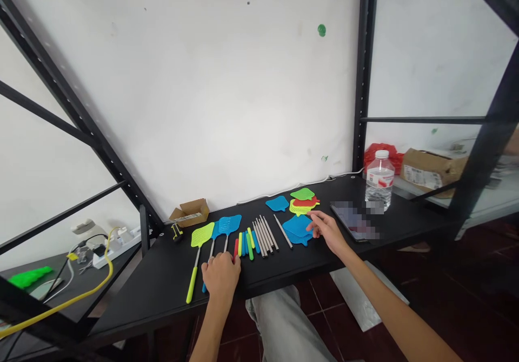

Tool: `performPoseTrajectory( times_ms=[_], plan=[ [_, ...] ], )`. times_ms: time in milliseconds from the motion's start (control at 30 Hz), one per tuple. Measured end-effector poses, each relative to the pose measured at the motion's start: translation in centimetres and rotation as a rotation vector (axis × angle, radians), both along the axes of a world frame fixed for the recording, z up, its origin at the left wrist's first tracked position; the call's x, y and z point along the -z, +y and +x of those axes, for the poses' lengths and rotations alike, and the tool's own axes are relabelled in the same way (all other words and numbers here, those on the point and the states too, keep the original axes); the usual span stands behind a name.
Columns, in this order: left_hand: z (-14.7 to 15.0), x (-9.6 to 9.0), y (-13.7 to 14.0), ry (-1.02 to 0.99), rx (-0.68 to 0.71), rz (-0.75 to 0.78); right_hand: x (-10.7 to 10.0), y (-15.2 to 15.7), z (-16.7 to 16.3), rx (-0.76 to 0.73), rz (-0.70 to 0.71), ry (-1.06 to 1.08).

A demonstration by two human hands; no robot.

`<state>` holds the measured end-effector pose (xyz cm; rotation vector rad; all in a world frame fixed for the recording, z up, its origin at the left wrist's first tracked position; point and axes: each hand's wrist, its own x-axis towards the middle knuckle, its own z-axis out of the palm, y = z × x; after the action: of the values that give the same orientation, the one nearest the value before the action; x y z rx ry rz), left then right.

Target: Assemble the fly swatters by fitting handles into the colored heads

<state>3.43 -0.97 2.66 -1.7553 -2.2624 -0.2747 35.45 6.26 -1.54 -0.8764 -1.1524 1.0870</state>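
My left hand [221,273] is at the table's front edge, fingers curled over the handle end of a blue fly swatter [230,224]; the handle is hidden beneath it. Beside it lie another blue fly swatter [212,232] and a yellow-green fly swatter [202,235]. My right hand [327,233] hovers at the right edge of stacked blue swatter heads [297,228], fingers apart and holding nothing visible. Between the hands are several coloured handles [250,244] and metal rods [264,235], with a single rod [283,231] apart. Green [303,193], red and yellow heads overlap behind.
A tablet-like device [349,221] and a water bottle [380,181] stand to the right. An opened cardboard box [191,212] and a small yellow-black object [177,232] are at the back left. Black rack posts [366,70] frame the table. A yellow cable [91,290] crosses the left side.
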Motion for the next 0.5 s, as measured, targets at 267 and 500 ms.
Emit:
performPoseTrajectory(
  times_ms=[267,500],
  plan=[
    [-0.9,-2.4,-0.4,-0.032,-0.004,0.096,0.1,-0.1,0.0,0.098,0.029,-0.065],
    [3.1,-0.3,0.1,-0.327,0.361,0.216,-0.1,-0.2,0.0,0.134,0.032,-0.161]
  ],
)
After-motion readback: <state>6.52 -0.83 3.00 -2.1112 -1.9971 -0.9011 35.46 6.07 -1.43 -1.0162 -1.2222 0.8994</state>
